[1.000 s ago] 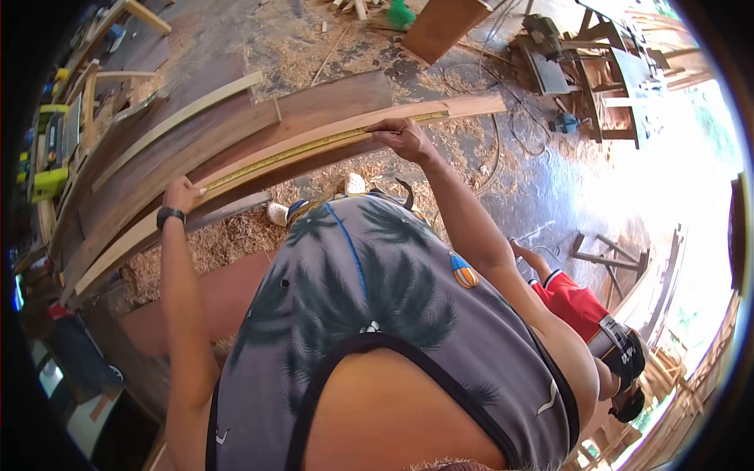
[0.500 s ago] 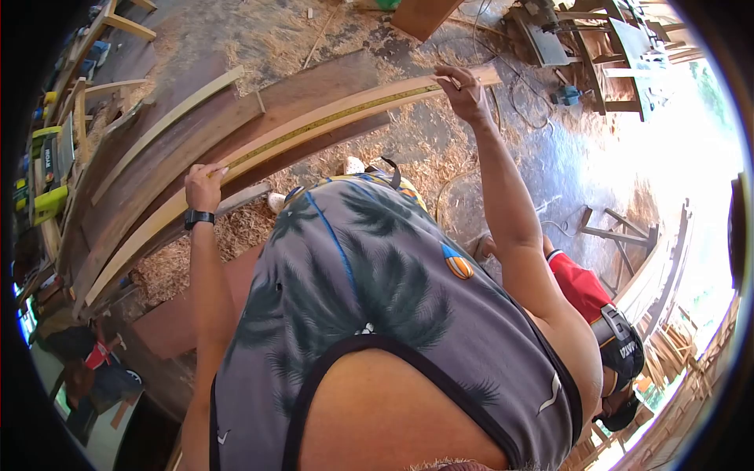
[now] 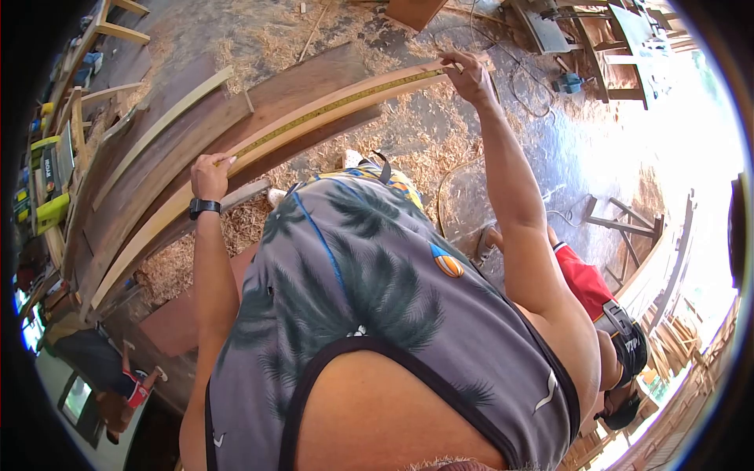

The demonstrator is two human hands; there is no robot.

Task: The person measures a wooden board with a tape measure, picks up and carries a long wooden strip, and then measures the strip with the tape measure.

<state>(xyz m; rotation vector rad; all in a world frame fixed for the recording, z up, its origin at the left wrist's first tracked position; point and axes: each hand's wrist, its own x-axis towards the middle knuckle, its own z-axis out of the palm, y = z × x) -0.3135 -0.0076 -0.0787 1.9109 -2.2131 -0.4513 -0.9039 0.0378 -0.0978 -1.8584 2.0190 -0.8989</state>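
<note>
A yellow measuring tape (image 3: 338, 108) is stretched along a long, pale wooden plank (image 3: 149, 239). My left hand (image 3: 210, 176), with a dark watch (image 3: 204, 207) on its wrist, pinches the tape at its near-left end, thumb and fingers pressed together over the plank. Toward the far right end of the plank, my right hand (image 3: 470, 78) has its fingers bent around the other end of the tape. The tape lies almost flat between the two hands. Whether a tape case sits inside either hand is hidden.
More boards (image 3: 173, 129) lie beside the plank. Wood shavings (image 3: 275, 35) cover the floor, and a cable (image 3: 510, 74) loops near a machine stand (image 3: 597, 55). Green power tools (image 3: 51, 208) sit at left. A person in red shorts (image 3: 581, 275) is close on my right; another person (image 3: 126, 385) is lower left.
My view has shifted slightly, and both hands keep their hold on the tape. At lower left, the other person has moved and shows more fully.
</note>
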